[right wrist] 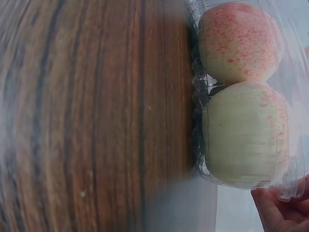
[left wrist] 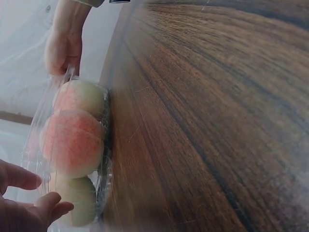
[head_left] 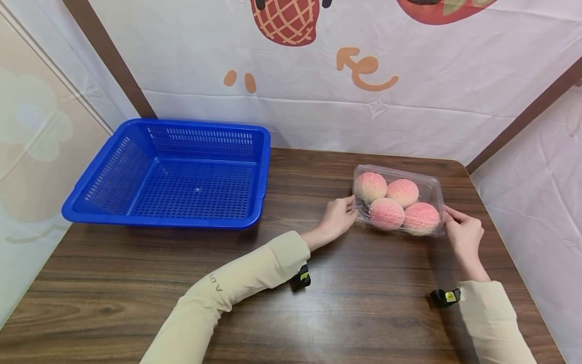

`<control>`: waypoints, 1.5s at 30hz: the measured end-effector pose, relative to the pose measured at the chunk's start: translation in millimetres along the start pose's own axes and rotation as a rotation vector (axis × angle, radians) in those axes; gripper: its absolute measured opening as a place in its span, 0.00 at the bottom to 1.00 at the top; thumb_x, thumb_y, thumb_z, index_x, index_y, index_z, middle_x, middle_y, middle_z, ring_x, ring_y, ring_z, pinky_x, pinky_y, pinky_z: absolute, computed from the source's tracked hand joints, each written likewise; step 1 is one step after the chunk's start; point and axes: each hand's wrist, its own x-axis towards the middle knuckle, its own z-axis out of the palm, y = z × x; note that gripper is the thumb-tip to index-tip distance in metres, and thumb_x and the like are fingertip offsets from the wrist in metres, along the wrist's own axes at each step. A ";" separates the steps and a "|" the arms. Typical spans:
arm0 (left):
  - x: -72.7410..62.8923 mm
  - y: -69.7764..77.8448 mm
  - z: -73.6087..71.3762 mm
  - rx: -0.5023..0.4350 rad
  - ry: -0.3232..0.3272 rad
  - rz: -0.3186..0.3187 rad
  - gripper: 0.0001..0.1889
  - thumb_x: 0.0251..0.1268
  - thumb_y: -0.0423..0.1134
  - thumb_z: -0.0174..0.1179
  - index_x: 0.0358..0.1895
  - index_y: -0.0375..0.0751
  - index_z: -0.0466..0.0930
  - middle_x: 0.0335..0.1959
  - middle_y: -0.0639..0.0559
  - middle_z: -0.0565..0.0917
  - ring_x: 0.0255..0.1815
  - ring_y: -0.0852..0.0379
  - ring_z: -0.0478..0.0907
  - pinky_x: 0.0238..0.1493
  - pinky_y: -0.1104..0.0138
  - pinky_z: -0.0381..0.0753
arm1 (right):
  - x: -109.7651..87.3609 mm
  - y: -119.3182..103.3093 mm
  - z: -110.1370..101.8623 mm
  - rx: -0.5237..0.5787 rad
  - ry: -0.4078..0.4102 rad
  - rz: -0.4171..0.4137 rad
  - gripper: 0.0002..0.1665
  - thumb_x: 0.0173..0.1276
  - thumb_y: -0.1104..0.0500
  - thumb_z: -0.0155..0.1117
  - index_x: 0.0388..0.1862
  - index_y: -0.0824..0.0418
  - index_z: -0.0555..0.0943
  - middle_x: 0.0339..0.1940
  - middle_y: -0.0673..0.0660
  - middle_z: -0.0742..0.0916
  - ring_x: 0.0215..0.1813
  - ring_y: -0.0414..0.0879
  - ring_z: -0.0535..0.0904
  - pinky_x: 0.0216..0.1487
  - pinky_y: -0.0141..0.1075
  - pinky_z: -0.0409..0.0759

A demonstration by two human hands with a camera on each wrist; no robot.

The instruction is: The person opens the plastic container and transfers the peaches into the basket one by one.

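Note:
A clear plastic clamshell box point(head_left: 427, 189) holds several pink and pale-green peaches point(head_left: 386, 213). It lies near the back right of the table, with its lid over the fruit. My left hand point(head_left: 338, 218) grips the box's left end, thumb and fingers at the rim. At the opposite end, my right hand point(head_left: 465, 235) pinches the right edge. From the right wrist, two peaches point(right wrist: 246, 130) show through the plastic, and the right fingertips sit under the corner flange. The left wrist view has the left hand point(left wrist: 29, 203) close against the box's side.
A blue perforated plastic basket point(head_left: 263, 167) stands on the left of the brown wooden table point(head_left: 291, 313), with nothing inside. Behind the table hangs a white printed cloth point(head_left: 309, 111). Another cloth point(head_left: 541, 172) hangs at the right edge.

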 end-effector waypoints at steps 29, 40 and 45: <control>-17.2 -6.7 -13.2 -0.057 0.020 0.003 0.23 0.59 0.25 0.51 0.59 0.26 0.66 0.56 0.38 0.73 0.54 0.49 0.74 0.50 0.71 0.73 | -7.4 -10.2 11.0 0.010 -0.024 -0.081 0.18 0.64 0.55 0.54 0.49 0.61 0.81 0.45 0.61 0.83 0.31 0.34 0.70 0.27 0.24 0.65; -21.5 -11.4 -19.1 -0.050 0.019 0.003 0.23 0.59 0.26 0.50 0.60 0.26 0.65 0.57 0.38 0.72 0.55 0.49 0.74 0.50 0.72 0.73 | -10.5 -13.2 16.7 0.031 -0.045 -0.099 0.18 0.65 0.55 0.54 0.49 0.61 0.81 0.44 0.62 0.84 0.25 0.30 0.68 0.21 0.23 0.65; -23.0 -12.1 -22.2 -0.065 0.021 -0.003 0.23 0.59 0.25 0.51 0.60 0.25 0.65 0.57 0.37 0.71 0.55 0.48 0.74 0.50 0.71 0.73 | -11.3 -14.2 19.8 0.032 -0.035 -0.111 0.17 0.64 0.55 0.55 0.48 0.60 0.82 0.43 0.62 0.84 0.24 0.29 0.68 0.21 0.23 0.65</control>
